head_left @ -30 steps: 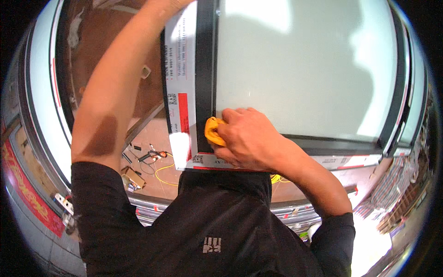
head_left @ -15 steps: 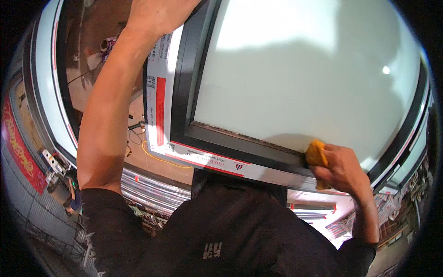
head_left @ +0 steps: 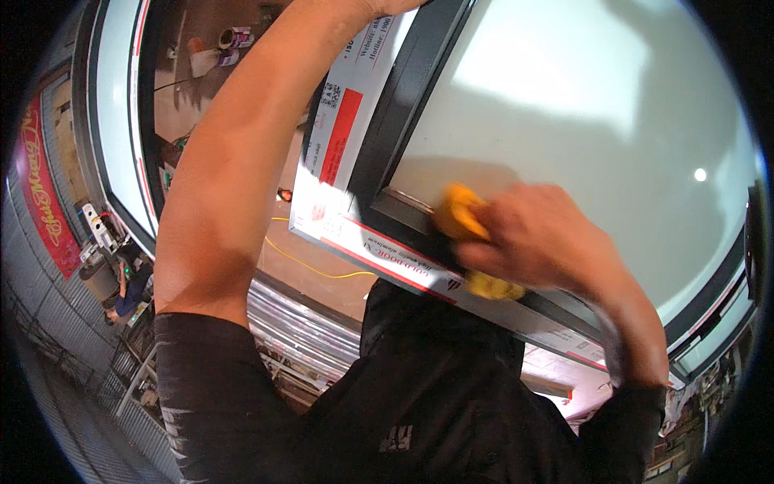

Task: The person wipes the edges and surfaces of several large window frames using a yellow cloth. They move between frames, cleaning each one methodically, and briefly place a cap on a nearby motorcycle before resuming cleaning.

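The crumpled cloth [head_left: 461, 219] was bright yellow. The metal window frame [head_left: 403, 105] was dark grey, its protective film [head_left: 343, 121] white with a red block, around pale greenish-white glass [head_left: 564, 105].

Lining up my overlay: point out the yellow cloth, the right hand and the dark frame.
yellow cloth [head_left: 458, 214], head view, upper fold.
right hand [head_left: 548, 235], head view, back of hand.
dark frame [head_left: 403, 121], head view, left upright bar.

one view only, a wide fisheye worn on the head, looking steeply down past the person's dark shirt [head_left: 419, 403] onto a framed glass panel [head_left: 564, 121] held very close; straight edges curve toward the rim.
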The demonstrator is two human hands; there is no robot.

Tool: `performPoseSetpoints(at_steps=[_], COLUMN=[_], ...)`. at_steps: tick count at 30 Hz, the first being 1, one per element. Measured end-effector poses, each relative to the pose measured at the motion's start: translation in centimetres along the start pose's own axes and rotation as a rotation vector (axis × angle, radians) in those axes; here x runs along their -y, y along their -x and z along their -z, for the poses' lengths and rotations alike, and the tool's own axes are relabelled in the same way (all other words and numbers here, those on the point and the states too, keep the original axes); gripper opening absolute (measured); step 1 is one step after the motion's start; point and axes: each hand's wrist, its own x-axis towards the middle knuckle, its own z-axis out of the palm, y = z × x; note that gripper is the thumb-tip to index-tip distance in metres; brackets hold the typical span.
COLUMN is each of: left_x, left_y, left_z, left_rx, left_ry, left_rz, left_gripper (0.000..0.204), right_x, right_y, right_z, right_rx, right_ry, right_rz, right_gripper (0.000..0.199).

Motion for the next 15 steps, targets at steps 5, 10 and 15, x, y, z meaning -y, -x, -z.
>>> performPoseSetpoints(at_steps=[5, 10, 15], left_x=[-0.1, -0.4, -1.0], left_y=[-0.2, -0.3, -0.4], left_z=[-0.2, -0.1, -0.1], left_rx=[0.028, 0.019, 0.020], left_ry=[-0.003, 0.028, 0.047], left_rz=[0.055, 0.027, 0.019], left_gripper=[0.081, 0.079, 0.080], right_x=[-6.1, -3.7, 2.4], right_y=[6.3, 3.2, -4.2], right_z=[-2.4, -0.3, 3.2], right_rx=[0.236, 0.378, 0.161], right_ry=[-0.305, -0.293, -0.243], right_rz=[-0.161, -0.101, 0.105], right_gripper=[0.060, 0.069, 0.067])
